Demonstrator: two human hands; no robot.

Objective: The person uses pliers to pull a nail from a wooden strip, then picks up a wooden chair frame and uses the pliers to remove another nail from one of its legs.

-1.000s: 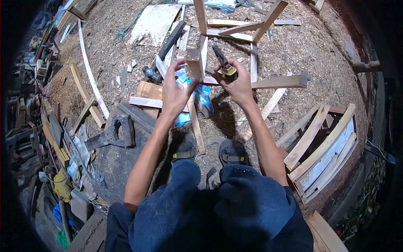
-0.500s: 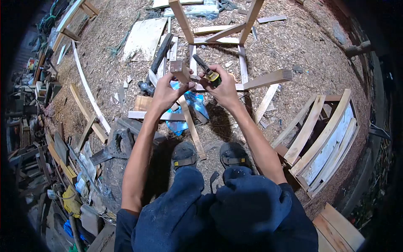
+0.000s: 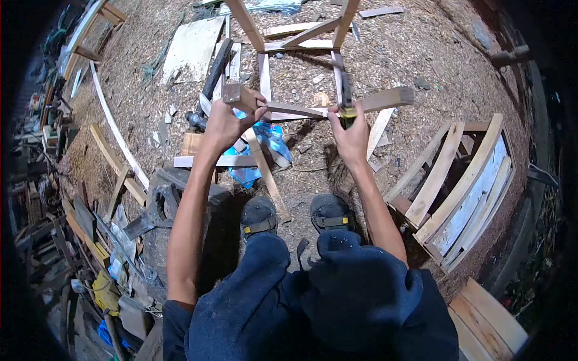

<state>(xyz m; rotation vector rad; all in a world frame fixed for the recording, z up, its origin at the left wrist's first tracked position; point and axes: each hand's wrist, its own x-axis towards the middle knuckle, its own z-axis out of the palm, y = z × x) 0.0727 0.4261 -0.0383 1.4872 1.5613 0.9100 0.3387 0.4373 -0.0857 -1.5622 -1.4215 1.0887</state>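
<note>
A wooden frame stands before me, its upright leg [image 3: 245, 21] at the top and a thicker post [image 3: 388, 98] jutting out at the right. My left hand [image 3: 226, 124] is closed around the end of another wooden post [image 3: 238, 95], left of centre. From there a thin crosspiece [image 3: 295, 109] runs right toward my right hand [image 3: 351, 133]. That hand grips a dark tool with a yellow band [image 3: 347, 112], held upright beside the frame; its exact kind is unclear.
Blue plastic [image 3: 273, 144] and a loose slat [image 3: 267, 174] lie near my feet. A curved slatted wooden piece [image 3: 460, 192] sits at right. Scrap wood and clutter [image 3: 90, 222] fill the left side. A pale board [image 3: 192, 51] lies upper left.
My right hand has moved right and turned the tool more upright, apart from my left hand. My left hand has shifted slightly left with the post. The view has shifted a little.
</note>
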